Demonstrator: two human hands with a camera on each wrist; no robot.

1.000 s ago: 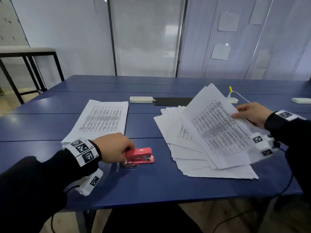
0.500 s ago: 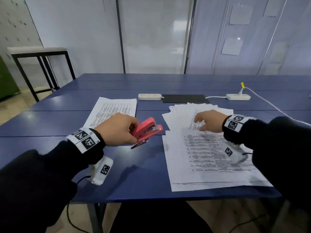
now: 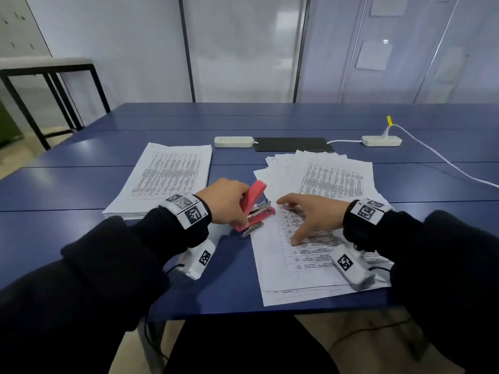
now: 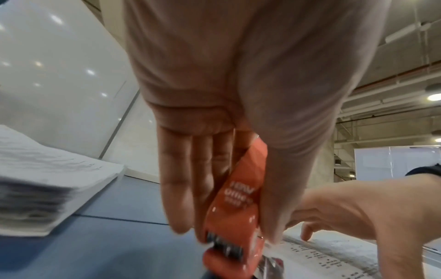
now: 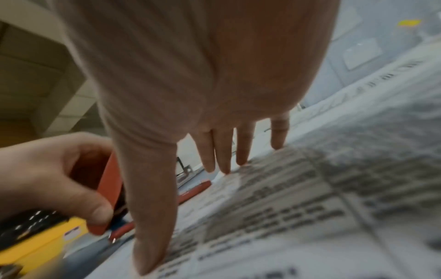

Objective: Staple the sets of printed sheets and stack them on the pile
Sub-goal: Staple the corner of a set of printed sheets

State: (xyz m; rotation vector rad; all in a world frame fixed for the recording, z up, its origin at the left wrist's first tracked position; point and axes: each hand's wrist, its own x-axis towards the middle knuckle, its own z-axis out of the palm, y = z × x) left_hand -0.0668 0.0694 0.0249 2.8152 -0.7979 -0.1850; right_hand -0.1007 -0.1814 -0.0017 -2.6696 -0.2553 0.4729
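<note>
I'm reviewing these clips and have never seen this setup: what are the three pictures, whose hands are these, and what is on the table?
No machine here: a person works with bare hands, wearing one camera on the head and one on each wrist, with marker-printed bands at the wrists. The wide picture is the head view; the two close ones look along each hand.

The left hand grips a red stapler with its mouth at the upper left corner of a set of printed sheets. The right hand presses that set flat with spread fingers.

On the blue table also lie a neat pile of printed sheets to the left, a loose fanned heap of sheets behind, two white power strips and a dark flat pad.
</note>
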